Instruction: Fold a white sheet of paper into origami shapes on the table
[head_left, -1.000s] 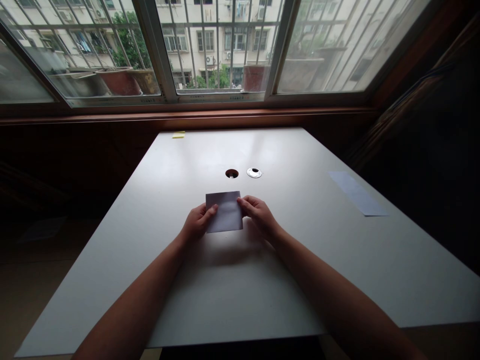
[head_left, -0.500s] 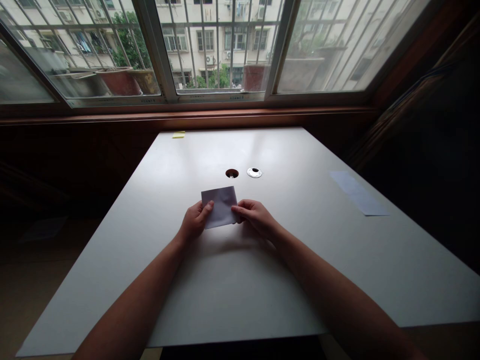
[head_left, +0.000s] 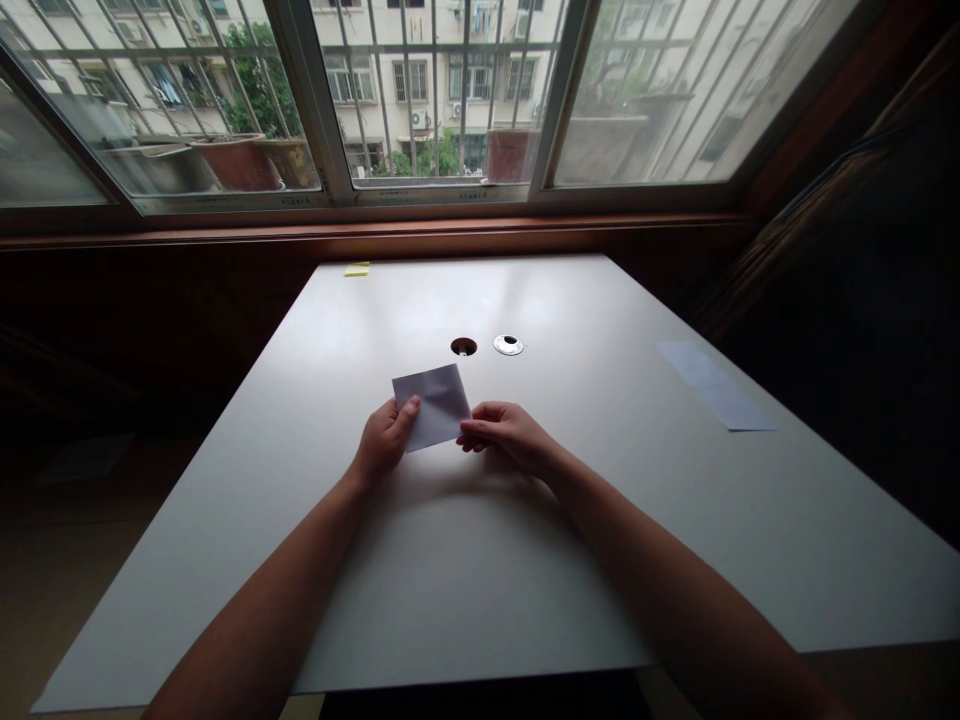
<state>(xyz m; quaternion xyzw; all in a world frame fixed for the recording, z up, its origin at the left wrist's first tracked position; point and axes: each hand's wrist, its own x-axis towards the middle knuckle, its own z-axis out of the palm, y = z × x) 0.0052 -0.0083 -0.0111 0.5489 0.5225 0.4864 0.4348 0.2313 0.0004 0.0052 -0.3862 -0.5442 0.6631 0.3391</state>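
Observation:
A pale, roughly square piece of paper (head_left: 437,405) is held above the middle of the white table (head_left: 480,590). My left hand (head_left: 384,436) grips its left side, thumb on top and the other fingers hidden underneath. At the lower right corner, my right hand (head_left: 504,434) pinches the paper between thumb and fingers. The sheet is tilted, with its right side turned upward. Whether it is folded into layers cannot be made out.
Behind the paper are a round hole (head_left: 463,347) in the tabletop and a loose silver ring cover (head_left: 508,345). A pale sheet (head_left: 716,385) lies toward the right edge. A yellow sticky note (head_left: 357,269) sits at the far left edge, below the barred window (head_left: 442,90).
The paper has shifted slightly left and away from me, turning a little counterclockwise. My right hand has slid down to its lower right corner. My left hand moved with it.

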